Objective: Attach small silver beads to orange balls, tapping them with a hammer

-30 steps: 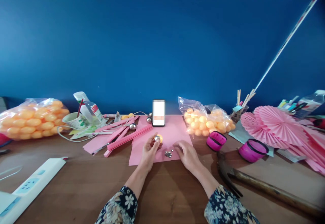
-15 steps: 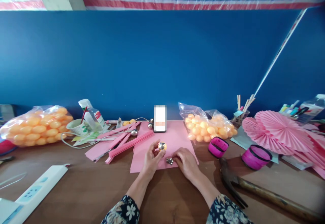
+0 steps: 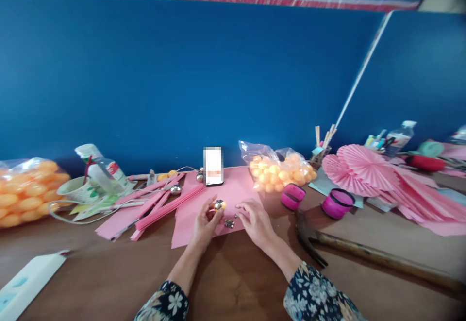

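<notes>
My left hand (image 3: 204,221) is closed around a small yellow-orange ball (image 3: 220,205), whose face toward me is partly covered with shiny silver. To its right, my right hand (image 3: 257,220) hovers low over the pink sheet (image 3: 238,185) with thumb and forefinger apart. A tiny shiny piece (image 3: 236,215) is at the thumb tip; whether they touch, I cannot tell. Between the hands lies a little heap of small silver pieces (image 3: 229,223) on the sheet. A phone (image 3: 213,166) stands upright at the back of the sheet, its screen blurred.
Bagged orange balls stand left (image 3: 29,192) and right (image 3: 276,173). Pink paper strips (image 3: 169,211) and a silver ball (image 3: 175,190) lie left. At right are two magenta wristbands (image 3: 338,203), a hammer (image 3: 364,248) and pink paper fans (image 3: 367,168). A power strip (image 3: 31,277) occupies the front left.
The view has turned right. My right hand's fingers have moved off the silver heap and spread apart. My left hand still holds the ball.
</notes>
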Action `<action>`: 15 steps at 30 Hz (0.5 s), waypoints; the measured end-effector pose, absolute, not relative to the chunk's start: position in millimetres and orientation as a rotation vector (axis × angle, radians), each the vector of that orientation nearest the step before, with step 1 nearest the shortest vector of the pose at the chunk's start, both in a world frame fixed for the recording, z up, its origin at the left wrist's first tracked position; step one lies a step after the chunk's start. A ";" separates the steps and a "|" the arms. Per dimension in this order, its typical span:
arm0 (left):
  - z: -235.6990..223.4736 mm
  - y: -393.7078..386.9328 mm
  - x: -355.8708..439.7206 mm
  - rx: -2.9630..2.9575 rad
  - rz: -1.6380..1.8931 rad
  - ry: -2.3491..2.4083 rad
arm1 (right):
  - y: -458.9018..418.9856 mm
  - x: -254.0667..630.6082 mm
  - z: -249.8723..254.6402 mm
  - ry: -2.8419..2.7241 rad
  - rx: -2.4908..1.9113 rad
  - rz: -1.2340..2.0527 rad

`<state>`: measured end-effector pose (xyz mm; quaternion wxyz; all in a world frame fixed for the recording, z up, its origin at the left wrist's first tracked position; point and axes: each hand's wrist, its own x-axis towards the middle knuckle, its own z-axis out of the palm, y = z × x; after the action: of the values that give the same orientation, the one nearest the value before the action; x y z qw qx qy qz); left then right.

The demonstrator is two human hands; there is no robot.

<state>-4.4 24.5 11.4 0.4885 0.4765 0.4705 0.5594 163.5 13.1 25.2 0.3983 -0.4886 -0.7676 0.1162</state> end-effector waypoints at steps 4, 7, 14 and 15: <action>10.8 24.9 -5.0 1.204 1.333 1.165 | -27.0 194.6 54.1 -1.946 -1.224 0.307; 6.4 27.3 -4.3 1.193 1.343 1.137 | -59.4 241.8 61.6 -2.009 -1.365 0.124; -0.4 28.4 -2.4 1.192 1.458 1.111 | -95.6 367.4 26.0 -2.180 -1.883 -0.288; -1.0 28.4 -2.4 1.181 1.475 1.113 | -95.7 377.1 19.6 -2.211 -1.914 -0.268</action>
<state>-2.4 28.4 -1.0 0.4568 0.4793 0.4515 0.5982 377.1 -95.7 19.6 0.1022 -0.6483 -0.7490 -0.0909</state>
